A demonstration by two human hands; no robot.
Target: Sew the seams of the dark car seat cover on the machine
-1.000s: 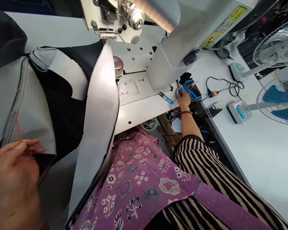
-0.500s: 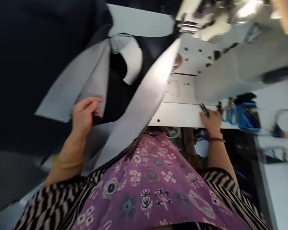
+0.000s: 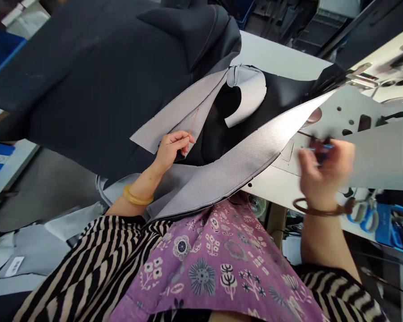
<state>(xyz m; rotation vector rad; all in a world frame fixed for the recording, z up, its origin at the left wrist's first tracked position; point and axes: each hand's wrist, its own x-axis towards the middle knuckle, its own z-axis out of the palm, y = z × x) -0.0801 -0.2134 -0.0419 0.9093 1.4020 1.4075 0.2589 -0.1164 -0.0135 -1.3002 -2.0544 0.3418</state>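
My left hand (image 3: 174,146) is closed in a pinch at the lower end of a grey fabric panel (image 3: 154,129) with a dark seam. An orange thread (image 3: 194,120) runs across the panel to these fingertips. My right hand (image 3: 325,172) is raised over the machine bed, fingers curled round small dark thread snips (image 3: 320,150), blurred by motion. Between the hands a long grey fabric strip (image 3: 221,174) slopes from my lap up to the presser foot (image 3: 361,80). Dark fabric (image 3: 87,89) of the same piece spreads to the left.
The sewing machine bed (image 3: 285,179) lies at the right, under the machine arm (image 3: 389,152). Blue-handled scissors (image 3: 364,214) and a blue holder (image 3: 387,223) sit by the table's right front edge. Grey cut pieces (image 3: 33,246) lie low on the left.
My right hand has lifted off the table edge with the snips and come up over the machine bed. The left hand keeps its pinch. The view has swung to the right.
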